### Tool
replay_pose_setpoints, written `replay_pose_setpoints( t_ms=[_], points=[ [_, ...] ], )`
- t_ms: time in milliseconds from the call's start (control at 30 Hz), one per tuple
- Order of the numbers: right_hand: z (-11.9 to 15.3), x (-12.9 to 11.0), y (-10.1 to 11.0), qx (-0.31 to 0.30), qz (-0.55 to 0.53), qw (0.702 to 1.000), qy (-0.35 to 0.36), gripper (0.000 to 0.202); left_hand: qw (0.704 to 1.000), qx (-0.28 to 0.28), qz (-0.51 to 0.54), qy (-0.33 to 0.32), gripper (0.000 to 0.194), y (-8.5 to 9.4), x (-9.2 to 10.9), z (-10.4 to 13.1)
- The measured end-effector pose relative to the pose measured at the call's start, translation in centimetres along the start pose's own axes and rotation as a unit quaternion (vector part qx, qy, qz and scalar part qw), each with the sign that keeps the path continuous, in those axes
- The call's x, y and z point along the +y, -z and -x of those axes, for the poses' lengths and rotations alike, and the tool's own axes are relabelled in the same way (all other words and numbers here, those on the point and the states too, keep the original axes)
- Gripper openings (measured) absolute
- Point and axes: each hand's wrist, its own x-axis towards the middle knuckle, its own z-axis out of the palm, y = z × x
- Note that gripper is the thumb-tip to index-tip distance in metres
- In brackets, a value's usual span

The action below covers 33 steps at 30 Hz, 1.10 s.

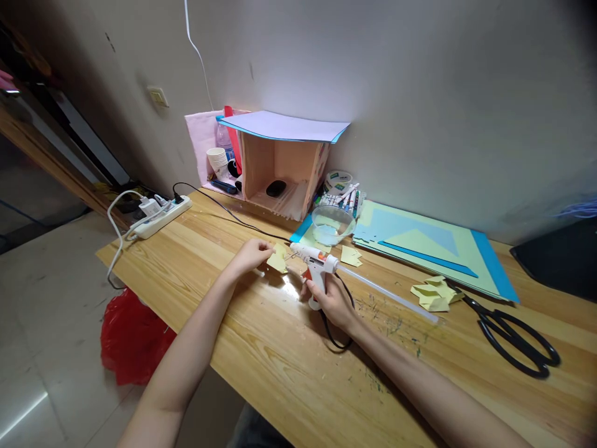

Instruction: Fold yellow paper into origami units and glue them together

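Note:
My right hand (333, 300) is wrapped around the handle of a white hot glue gun (316, 261), with a long clear glue stick (389, 294) jutting from its back end. The nozzle points left, toward a small piece of yellow paper (278, 258). My left hand (254, 255) pinches that paper by its left edge, just above the table. Behind the gun, another small yellow paper piece (351, 256) lies on the wood beside a clear plastic bowl (332, 225).
At the back stands an open cardboard box (284, 155) under a lilac sheet. Coloured paper sheets (420, 242) lie to the right, near crumpled yellow paper (433, 294) and black scissors (513, 336). A power strip (163, 218) sits at the left edge; the gun's black cord crosses the table.

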Motion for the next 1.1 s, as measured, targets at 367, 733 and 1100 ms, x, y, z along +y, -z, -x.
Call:
replay_pose_setpoints(
  t_ms=[367,733,1100],
  points=[
    [0.0,0.2,0.0,0.019,0.084,0.996,0.021,0.019,0.999,-0.040,-0.032,0.011,0.016,-0.5,0.8,0.8],
    [0.0,0.2,0.0,0.002,0.103,0.994,0.018,0.024,0.997,-0.049,-0.051,0.000,0.016,-0.5,1.0,1.0],
    [0.0,0.1,0.0,-0.010,0.096,0.995,0.026,0.023,0.997,-0.056,-0.043,0.006,0.016,-0.6,1.3,1.2]
  ],
)
